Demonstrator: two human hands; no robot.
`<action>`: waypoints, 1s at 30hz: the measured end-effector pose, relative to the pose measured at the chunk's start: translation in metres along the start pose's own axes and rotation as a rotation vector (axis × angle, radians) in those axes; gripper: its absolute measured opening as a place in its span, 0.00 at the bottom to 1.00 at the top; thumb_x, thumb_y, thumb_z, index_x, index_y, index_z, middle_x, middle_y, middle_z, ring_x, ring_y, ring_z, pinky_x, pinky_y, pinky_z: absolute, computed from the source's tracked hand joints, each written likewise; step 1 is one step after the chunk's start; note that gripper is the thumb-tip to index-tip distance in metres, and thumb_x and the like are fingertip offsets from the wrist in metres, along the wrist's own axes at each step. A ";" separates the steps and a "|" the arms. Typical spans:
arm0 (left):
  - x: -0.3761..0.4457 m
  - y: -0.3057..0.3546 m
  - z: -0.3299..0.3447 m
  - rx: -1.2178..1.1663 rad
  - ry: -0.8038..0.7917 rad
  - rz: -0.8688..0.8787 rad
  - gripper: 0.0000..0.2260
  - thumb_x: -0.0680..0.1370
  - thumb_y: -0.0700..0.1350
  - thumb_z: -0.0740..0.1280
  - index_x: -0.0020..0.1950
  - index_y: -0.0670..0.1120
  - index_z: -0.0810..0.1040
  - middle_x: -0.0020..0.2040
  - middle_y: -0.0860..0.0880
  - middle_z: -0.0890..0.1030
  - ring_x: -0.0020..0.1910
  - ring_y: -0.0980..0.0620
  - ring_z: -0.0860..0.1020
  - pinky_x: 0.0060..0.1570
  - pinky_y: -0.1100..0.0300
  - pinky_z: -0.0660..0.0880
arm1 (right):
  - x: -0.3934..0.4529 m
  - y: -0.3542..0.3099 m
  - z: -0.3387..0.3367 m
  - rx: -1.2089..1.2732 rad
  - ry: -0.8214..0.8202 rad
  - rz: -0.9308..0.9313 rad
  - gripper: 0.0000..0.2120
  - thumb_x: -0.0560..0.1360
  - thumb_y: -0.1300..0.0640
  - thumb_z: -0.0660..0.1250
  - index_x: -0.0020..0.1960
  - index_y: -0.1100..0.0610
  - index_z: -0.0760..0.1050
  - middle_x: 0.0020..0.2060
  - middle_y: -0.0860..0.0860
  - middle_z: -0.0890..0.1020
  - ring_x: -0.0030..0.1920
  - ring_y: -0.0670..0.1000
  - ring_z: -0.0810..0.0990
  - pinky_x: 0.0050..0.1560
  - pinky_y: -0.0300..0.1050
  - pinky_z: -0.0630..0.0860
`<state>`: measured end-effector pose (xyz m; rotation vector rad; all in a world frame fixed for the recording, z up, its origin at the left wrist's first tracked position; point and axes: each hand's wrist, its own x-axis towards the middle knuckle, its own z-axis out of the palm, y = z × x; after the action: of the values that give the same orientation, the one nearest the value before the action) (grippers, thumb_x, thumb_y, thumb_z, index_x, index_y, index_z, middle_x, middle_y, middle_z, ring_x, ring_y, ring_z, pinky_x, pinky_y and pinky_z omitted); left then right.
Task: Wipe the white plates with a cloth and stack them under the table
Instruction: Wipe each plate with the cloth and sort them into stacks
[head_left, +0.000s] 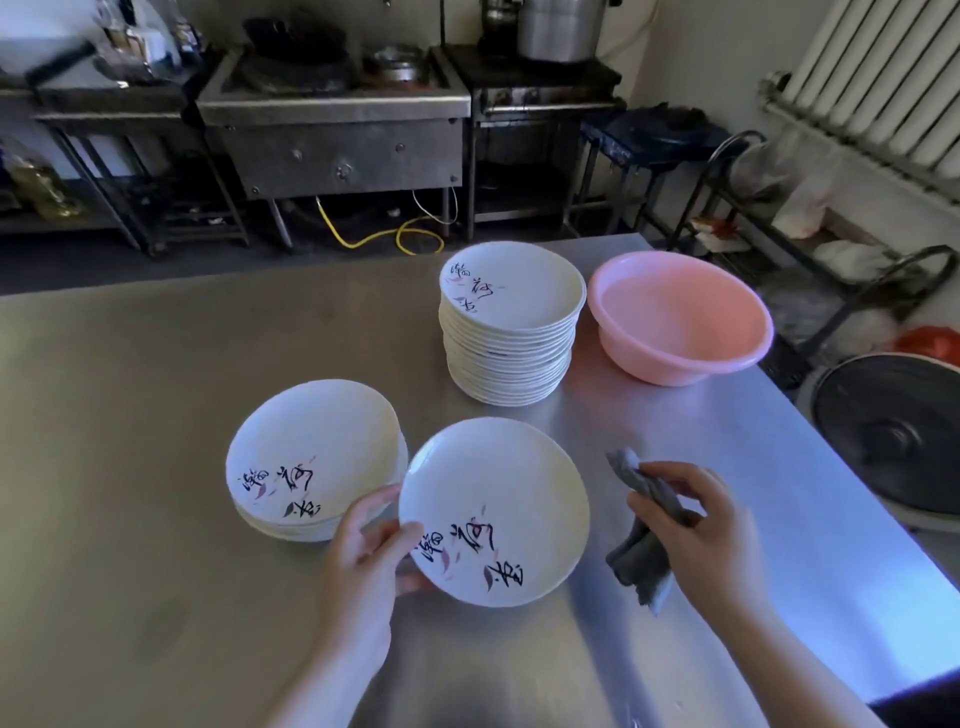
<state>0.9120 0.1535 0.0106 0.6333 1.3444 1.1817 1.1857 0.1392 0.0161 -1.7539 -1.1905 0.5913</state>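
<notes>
White plate (493, 512) being gripped by left hand (363, 561), just right of low plate stack (311, 457). Right hand (696, 525) clutching grey cloth (641, 540) right of plate.

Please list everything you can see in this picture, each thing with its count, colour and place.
White plate with black brush writing: one, white, held above the table, near edge.
Low plate stack: one, white, table, left of the held plate.
Tall plate stack: one, white, table, far side.
Round plastic basin: one, pink, right of the tall stack.
Steel table: one, grey.
Steel cooking station: one, grey, background.
Crumpled cloth: one, grey, in right hand.
Left hand: grips the held plate's rim.
Right hand: holds the cloth.
</notes>
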 end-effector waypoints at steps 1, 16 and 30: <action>-0.003 -0.012 -0.005 0.004 0.001 -0.038 0.17 0.74 0.29 0.68 0.59 0.46 0.77 0.38 0.48 0.84 0.38 0.51 0.83 0.28 0.57 0.78 | -0.007 0.003 0.004 -0.006 -0.014 0.010 0.15 0.70 0.63 0.75 0.45 0.42 0.80 0.46 0.45 0.80 0.47 0.40 0.78 0.49 0.40 0.75; 0.012 -0.073 -0.040 0.766 -0.141 0.068 0.19 0.73 0.42 0.73 0.50 0.63 0.69 0.45 0.57 0.82 0.42 0.52 0.81 0.40 0.49 0.79 | -0.052 0.015 0.077 -0.176 -0.227 -0.090 0.13 0.70 0.58 0.76 0.48 0.42 0.80 0.45 0.38 0.77 0.48 0.39 0.76 0.46 0.24 0.66; 0.012 -0.064 -0.037 1.035 -0.478 0.188 0.58 0.63 0.48 0.81 0.80 0.50 0.43 0.72 0.66 0.45 0.70 0.69 0.48 0.61 0.77 0.49 | -0.037 0.021 0.136 -0.539 -0.500 -0.413 0.10 0.73 0.59 0.69 0.50 0.48 0.83 0.50 0.46 0.81 0.51 0.55 0.77 0.43 0.46 0.77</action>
<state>0.8929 0.1325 -0.0588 1.6823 1.4258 0.3298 1.0738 0.1593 -0.0704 -1.7495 -2.1592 0.4969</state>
